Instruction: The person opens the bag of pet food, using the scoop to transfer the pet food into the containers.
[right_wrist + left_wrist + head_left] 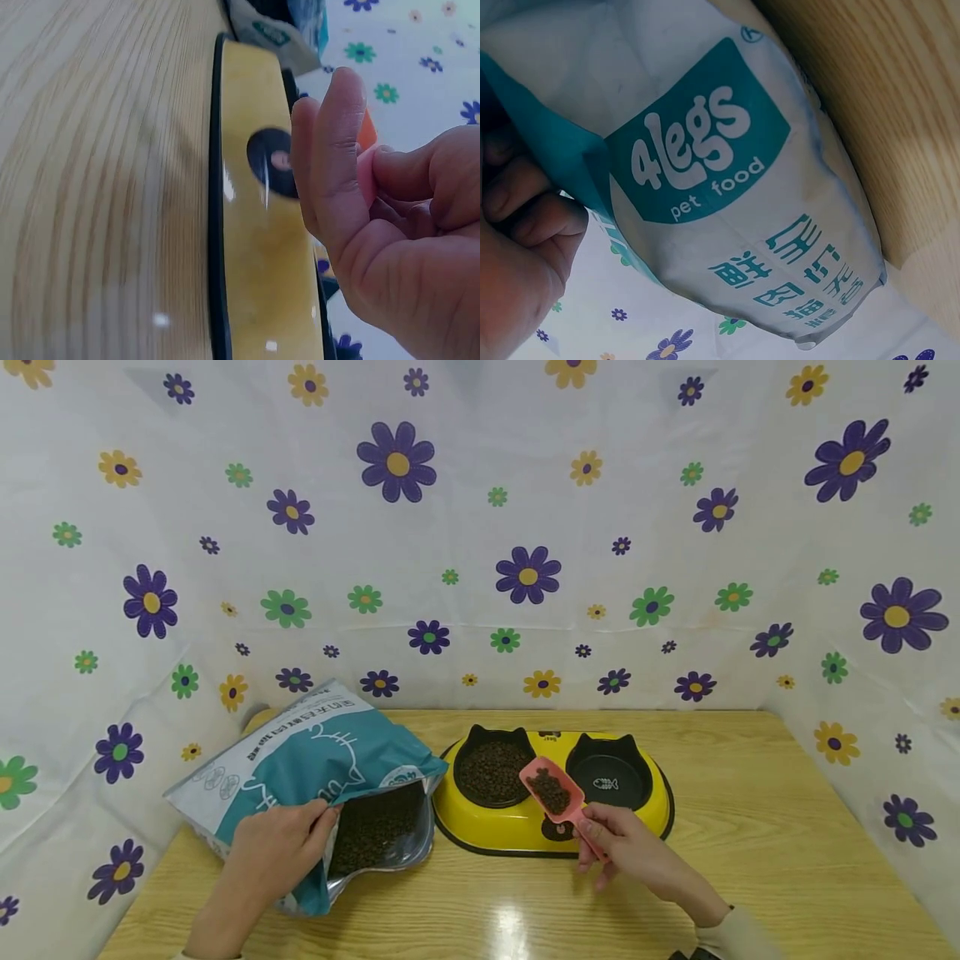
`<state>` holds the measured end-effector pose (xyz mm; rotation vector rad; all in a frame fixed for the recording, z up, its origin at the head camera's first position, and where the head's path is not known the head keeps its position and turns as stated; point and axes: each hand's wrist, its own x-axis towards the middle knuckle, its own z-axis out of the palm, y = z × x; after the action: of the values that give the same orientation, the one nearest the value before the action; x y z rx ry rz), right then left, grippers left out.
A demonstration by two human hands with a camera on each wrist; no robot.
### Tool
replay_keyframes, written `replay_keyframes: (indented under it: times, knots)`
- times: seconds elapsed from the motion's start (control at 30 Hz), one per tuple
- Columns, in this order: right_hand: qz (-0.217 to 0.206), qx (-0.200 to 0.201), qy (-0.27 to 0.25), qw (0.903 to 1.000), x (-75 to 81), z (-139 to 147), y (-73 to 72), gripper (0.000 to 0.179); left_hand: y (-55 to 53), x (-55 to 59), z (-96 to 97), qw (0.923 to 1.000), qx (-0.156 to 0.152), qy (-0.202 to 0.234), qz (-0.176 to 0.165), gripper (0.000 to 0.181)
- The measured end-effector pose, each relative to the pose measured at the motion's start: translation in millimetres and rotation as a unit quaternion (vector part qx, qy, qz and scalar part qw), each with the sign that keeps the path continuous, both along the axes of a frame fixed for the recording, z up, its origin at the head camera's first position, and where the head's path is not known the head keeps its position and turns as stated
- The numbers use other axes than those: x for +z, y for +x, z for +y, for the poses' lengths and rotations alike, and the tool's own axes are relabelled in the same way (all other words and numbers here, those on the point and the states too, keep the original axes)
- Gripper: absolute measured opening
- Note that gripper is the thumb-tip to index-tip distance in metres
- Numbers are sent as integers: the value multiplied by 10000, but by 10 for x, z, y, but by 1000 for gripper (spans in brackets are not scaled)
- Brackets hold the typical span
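you face white cloth with purple, yellow and green flowers, hung on three sides around your wood-grain counter, which catches bright glare.

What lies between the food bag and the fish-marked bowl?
In the head view, the kibble bowl, then the pink scoop in the right hand.

Worktop: free passage, 3 o'clock of feeder.
Bag: blocks 9 o'clock.
Flowered cloth: blocks 12 o'clock.

Bag left of 2-bowl feeder on table — kibble in bag, left bowl and scoop
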<state>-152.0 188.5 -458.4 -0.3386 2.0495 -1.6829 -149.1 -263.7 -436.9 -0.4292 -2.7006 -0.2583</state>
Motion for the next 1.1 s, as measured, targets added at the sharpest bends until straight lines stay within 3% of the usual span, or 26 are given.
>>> replay_keyframes:
  times: [0.33, 0.53, 0.67, 0.83, 1.1]
  knots:
    - [148, -709, 539, 9959, -26, 343, -23, 39, 21, 15, 2, 10000, -28, 8, -37, 41]
    - [629, -1212, 1203, 9833, -23, 455, -31, 34, 14, 16, -2, 10000, -72, 22, 12, 42]
    - [1076, -1595, 1932, 9621, 14, 469, -31, 26, 7, 16, -8, 10000, -52, -6, 50, 42]
    - [1905, -1813, 2798, 9233, 12, 469, -36, 19, 2, 22, -10, 10000, -47, -32, 25, 42]
    - [3128, -1912, 3430, 8649, -83, 465, -63, 11, 8, 28, -7, 10000, -68, 4, 1, 41]
